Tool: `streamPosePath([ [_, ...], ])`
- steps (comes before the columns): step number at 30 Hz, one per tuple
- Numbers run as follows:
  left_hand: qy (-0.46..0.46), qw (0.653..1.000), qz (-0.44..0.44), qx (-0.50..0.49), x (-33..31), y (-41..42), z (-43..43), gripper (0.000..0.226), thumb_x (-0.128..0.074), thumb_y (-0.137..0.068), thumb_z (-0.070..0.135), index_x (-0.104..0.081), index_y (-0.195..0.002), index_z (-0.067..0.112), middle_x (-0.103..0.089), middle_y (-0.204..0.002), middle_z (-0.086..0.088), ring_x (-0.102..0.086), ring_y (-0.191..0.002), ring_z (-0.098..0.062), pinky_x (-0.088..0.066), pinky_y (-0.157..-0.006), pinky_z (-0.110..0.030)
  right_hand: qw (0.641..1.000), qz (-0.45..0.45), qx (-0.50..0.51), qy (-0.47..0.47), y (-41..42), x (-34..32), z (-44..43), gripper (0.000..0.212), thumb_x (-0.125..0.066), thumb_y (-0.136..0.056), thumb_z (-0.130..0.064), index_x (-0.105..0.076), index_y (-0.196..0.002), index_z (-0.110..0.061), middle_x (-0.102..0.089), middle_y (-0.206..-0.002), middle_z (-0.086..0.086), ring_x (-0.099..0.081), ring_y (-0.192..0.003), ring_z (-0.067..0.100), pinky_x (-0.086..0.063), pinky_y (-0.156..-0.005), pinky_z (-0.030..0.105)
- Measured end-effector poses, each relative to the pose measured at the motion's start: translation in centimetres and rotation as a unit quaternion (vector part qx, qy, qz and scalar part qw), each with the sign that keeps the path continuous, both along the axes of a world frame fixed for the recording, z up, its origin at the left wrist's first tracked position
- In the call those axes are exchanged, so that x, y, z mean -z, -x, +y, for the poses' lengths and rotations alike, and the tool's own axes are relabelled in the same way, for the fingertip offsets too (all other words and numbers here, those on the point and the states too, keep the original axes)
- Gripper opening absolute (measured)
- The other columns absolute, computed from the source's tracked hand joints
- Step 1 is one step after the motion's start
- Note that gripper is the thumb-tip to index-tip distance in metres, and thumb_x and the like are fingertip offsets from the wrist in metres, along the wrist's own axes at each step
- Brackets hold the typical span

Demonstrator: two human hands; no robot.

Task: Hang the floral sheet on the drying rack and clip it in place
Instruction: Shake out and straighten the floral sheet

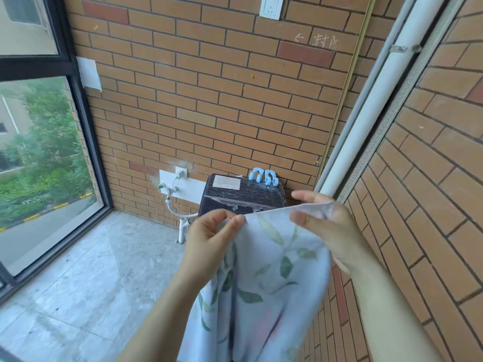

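The floral sheet point(264, 280), pale blue with green leaves, hangs from both my hands in front of me. My left hand point(209, 239) pinches its top edge between thumb and fingers. My right hand point(324, 220) holds the upper corner, the cloth draped over its fingers. Two light blue clips point(264, 176) lie on top of a dark box point(243, 194) against the brick wall, just beyond the sheet. A white pole point(366, 121) runs diagonally from my right hand up to the top right; the rest of the drying rack is not visible.
Brick walls stand ahead and to the right. A large window point(44, 158) fills the left side. A tap with a white hose point(172, 197) and a plugged-in charger point(180, 173) sit low on the wall. A socket point(271, 6) is high up. The floor point(86, 270) is grey concrete.
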State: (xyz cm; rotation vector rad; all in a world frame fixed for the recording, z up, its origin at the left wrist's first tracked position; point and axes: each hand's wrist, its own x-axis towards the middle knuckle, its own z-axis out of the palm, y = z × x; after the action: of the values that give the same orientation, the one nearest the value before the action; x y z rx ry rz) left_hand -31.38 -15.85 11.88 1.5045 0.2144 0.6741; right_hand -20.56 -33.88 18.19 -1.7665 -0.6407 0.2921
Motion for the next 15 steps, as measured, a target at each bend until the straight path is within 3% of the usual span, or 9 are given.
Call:
streamPosePath([
  [2, -0.037, 0.999, -0.018, -0.025, -0.8, 0.2, 0.7, 0.04, -0.064, -0.084, 0.037, -0.058, -0.075, -0.001, -0.04, -0.06, -0.004, -0.035, -0.057, -0.012, -0.027, -0.051, -0.022, 0.998, 0.048, -0.03, 0.003, -0.3, 0.8, -0.6, 0.049, -0.085, -0.065, -0.036, -0.072, -0.103, -0.008, -0.074, -0.1, 0.008, -0.069, -0.094, 0.02, -0.051, -0.087, 0.033],
  [4, -0.065, 0.997, -0.019, -0.03, -1.3, 0.4, 1.2, 0.038, -0.064, -0.081, 0.041, -0.06, -0.073, 0.004, -0.043, -0.061, -0.002, -0.037, -0.058, -0.011, -0.029, -0.053, -0.022, 0.998, 0.048, 0.012, -0.026, -0.6, 1.2, -1.0, 0.041, -0.075, -0.075, -0.04, -0.073, -0.093, -0.002, -0.074, -0.091, 0.017, -0.069, -0.087, 0.026, -0.05, -0.084, 0.037],
  [6, -0.073, 0.997, -0.006, 0.002, -1.2, 0.3, 1.5, 0.036, -0.067, -0.079, 0.044, -0.063, -0.073, 0.009, -0.048, -0.062, -0.001, -0.041, -0.061, -0.011, -0.031, -0.056, -0.025, 0.997, -0.007, 0.065, -0.042, -1.0, 1.1, -0.9, 0.061, -0.066, -0.077, -0.061, -0.068, -0.087, 0.0, -0.069, -0.081, 0.021, -0.062, -0.077, 0.023, -0.046, -0.077, 0.037],
  [8, -0.067, 0.996, 0.032, 0.047, -0.7, -0.1, 1.3, 0.037, -0.073, -0.075, 0.043, -0.063, -0.074, 0.008, -0.046, -0.058, 0.003, -0.039, -0.056, -0.01, -0.031, -0.051, -0.021, 0.99, -0.068, 0.105, -0.065, -1.0, 0.5, -0.3, 0.075, -0.057, -0.074, -0.074, -0.061, -0.085, 0.001, -0.058, -0.074, 0.015, -0.052, -0.073, 0.02, -0.04, -0.073, 0.036],
  [10, -0.068, 0.99, 0.088, 0.092, 0.3, -0.5, 0.8, 0.035, -0.077, -0.075, 0.039, -0.06, -0.07, 0.008, -0.04, -0.052, 0.006, -0.033, -0.049, -0.008, -0.027, -0.045, -0.017, 0.977, -0.112, 0.151, -0.104, -1.3, -1.2, 0.3, 0.082, -0.053, -0.076, -0.074, -0.051, -0.085, 0.007, -0.05, -0.074, 0.009, -0.046, -0.071, 0.019, -0.036, -0.07, 0.034],
  [15, -0.023, 0.979, 0.149, 0.137, 3.5, -0.3, 0.4, 0.032, -0.072, -0.08, 0.035, -0.052, -0.064, 0.015, -0.04, -0.05, 0.002, -0.033, -0.044, -0.01, -0.024, -0.042, -0.018, 0.953, -0.181, 0.196, -0.146, -2.9, -6.8, -0.5, 0.073, -0.052, -0.082, -0.064, -0.045, -0.083, 0.009, -0.046, -0.075, 0.008, -0.041, -0.069, 0.018, -0.034, -0.067, 0.032],
])
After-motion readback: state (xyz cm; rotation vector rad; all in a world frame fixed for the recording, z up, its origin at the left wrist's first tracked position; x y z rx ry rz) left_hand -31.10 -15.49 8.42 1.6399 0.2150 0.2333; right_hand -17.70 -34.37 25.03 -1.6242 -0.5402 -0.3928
